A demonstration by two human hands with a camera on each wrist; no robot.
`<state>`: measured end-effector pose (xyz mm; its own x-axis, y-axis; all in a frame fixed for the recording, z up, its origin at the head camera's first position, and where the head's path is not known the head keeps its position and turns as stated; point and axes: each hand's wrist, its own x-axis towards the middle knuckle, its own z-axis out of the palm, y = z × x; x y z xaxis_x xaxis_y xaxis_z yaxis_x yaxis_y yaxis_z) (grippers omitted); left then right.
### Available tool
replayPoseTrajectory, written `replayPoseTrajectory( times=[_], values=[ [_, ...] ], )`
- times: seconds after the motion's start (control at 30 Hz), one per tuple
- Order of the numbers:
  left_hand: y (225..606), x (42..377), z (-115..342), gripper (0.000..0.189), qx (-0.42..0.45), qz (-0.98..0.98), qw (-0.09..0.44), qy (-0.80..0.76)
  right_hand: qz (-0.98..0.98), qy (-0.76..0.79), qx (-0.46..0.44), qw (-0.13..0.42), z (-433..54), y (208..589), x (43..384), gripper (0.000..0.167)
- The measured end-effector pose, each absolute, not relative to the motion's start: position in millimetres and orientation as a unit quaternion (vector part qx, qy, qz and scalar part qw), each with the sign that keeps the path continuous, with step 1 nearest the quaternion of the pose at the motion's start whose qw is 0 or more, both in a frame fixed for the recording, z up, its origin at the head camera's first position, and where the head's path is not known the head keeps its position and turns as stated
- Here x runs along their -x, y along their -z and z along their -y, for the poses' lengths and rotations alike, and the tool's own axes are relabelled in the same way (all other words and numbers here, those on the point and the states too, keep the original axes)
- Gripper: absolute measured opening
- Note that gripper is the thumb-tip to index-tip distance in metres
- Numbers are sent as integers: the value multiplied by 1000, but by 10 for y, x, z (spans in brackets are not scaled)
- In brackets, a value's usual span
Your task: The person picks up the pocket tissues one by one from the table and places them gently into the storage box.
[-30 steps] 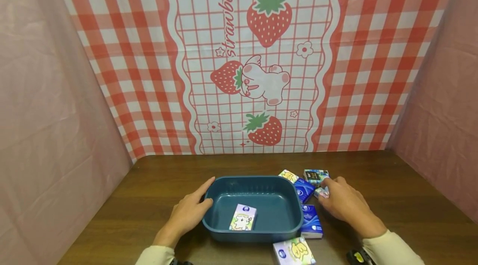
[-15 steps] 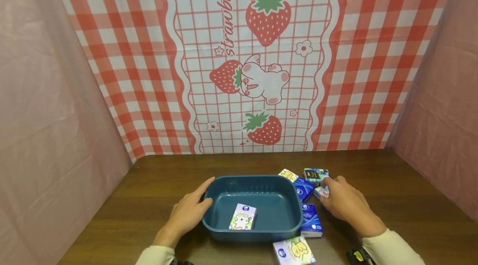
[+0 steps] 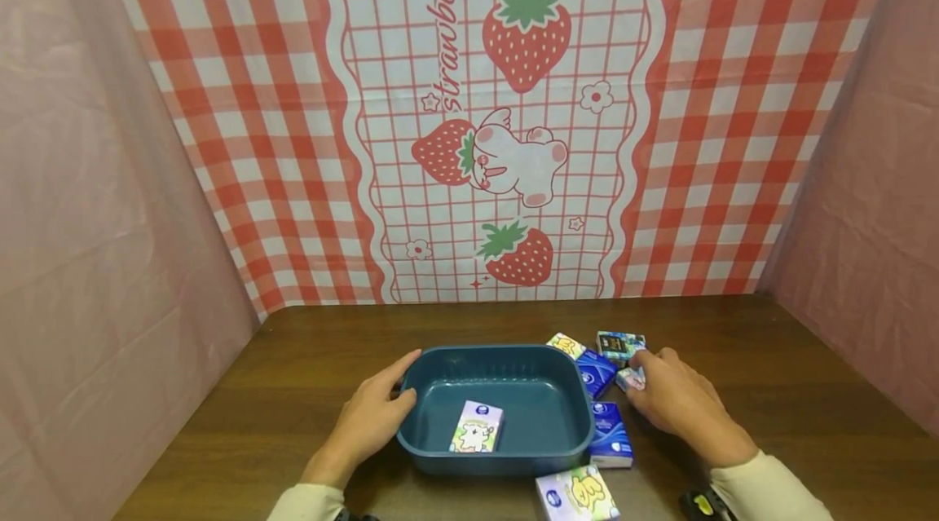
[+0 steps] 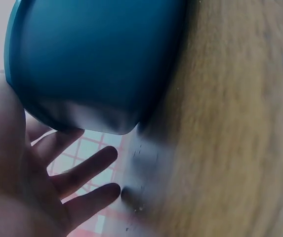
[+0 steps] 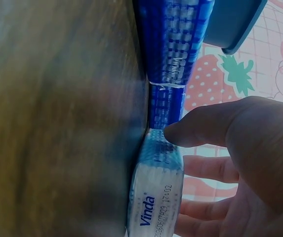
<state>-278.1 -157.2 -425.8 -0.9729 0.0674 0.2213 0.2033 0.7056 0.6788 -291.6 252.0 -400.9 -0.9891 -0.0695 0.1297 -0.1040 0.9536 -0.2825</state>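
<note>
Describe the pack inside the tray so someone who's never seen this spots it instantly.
On the brown table sits a dark teal tray. Inside it, left of centre near the front wall, lies a lilac pack with a white cartoon figure. Every other visible pack is outside.

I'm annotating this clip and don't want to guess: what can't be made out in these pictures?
Small packet: mostly hidden by the right hand in the head view.
Nearest packet: cut off by the head view's bottom edge.
Tray: cut off by the left wrist view's top edge.
Dark packet: its fine print is too small in the head view.
</note>
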Motion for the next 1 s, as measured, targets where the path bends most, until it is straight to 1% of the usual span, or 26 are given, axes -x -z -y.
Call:
replayPoseTrajectory(
  times=[0.2, 0.63, 1.0],
  values=[
    [4297, 2800, 1581, 50, 108, 888, 102, 434, 986, -145, -51, 64, -2512, 4002, 2914, 43],
    [4298, 2806, 1581, 49, 103, 882, 82, 453, 986, -148, -42, 58, -2512, 4012, 2901, 41],
    [4292, 2806, 1578, 49, 102, 884, 83, 448, 986, -149, -42, 64, -2520, 4022, 2905, 41]
  ],
)
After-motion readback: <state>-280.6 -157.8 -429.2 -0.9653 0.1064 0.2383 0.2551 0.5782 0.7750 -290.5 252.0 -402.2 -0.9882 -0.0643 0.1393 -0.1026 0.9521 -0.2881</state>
